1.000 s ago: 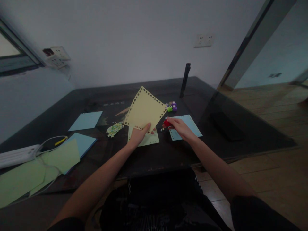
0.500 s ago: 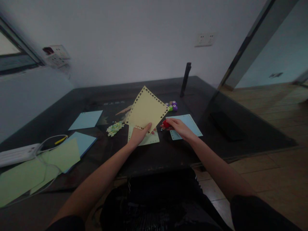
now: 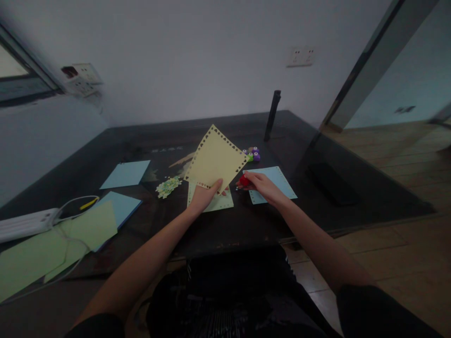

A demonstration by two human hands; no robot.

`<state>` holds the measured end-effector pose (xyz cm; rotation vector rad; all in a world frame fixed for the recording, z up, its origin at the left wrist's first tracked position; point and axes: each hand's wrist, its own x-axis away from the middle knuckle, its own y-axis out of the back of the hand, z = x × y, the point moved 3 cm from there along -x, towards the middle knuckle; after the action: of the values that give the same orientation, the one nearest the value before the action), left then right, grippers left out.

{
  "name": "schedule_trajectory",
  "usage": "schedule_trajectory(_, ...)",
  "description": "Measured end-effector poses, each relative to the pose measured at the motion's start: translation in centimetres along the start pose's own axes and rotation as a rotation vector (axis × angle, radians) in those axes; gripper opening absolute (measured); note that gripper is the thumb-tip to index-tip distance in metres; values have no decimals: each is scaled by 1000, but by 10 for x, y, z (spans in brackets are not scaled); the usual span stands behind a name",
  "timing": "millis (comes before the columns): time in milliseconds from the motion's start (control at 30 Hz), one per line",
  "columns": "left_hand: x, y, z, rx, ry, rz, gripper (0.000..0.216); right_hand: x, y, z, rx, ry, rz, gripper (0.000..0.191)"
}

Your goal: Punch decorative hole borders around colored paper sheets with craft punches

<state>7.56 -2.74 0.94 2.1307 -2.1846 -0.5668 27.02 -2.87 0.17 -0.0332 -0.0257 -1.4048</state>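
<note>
My left hand [image 3: 206, 193] grips the lower corner of a yellow sheet of paper [image 3: 216, 159], raised and tilted above the table; small shapes are punched along its edges. In my right hand [image 3: 259, 184] is a small red craft punch [image 3: 244, 180], just right of the sheet and apart from it. A pale green punched sheet [image 3: 220, 203] lies under my left hand. Beneath my right hand rests a light blue punched sheet [image 3: 278, 180]. Several purple and green punches [image 3: 254, 155] stand behind, partly hidden by the yellow paper.
A heap of punched-out paper bits [image 3: 168, 187] lies left of my left hand. Further left are a blue sheet [image 3: 127, 174], green paper [image 3: 84, 232] and a white power strip [image 3: 28, 225] with a cable. A black post [image 3: 272, 116] rises at the table's back; a dark flat object [image 3: 331, 183] lies right.
Both hands stay almost where they were, still holding the yellow sheet and the red punch. The whole view has shifted very slightly.
</note>
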Motion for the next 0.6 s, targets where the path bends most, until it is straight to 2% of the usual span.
schedule_trajectory(167, -1, 0, 3, -2, -24, 11, 21, 1, 0, 2, 31, 6, 12, 40)
schedule_trajectory(333, -1, 1, 3, -4, 13, -10, 18, 5, -2, 8, 41, 10, 18, 38)
schedule_trajectory(500, -1, 0, 2, -35, -7, 22, 18, 4, 2, 9, -13, 40, -51, 32)
schedule_trajectory(600, -3, 2, 6, -33, -20, -16, 19, 3, 5, 9, -28, 59, -84, 28)
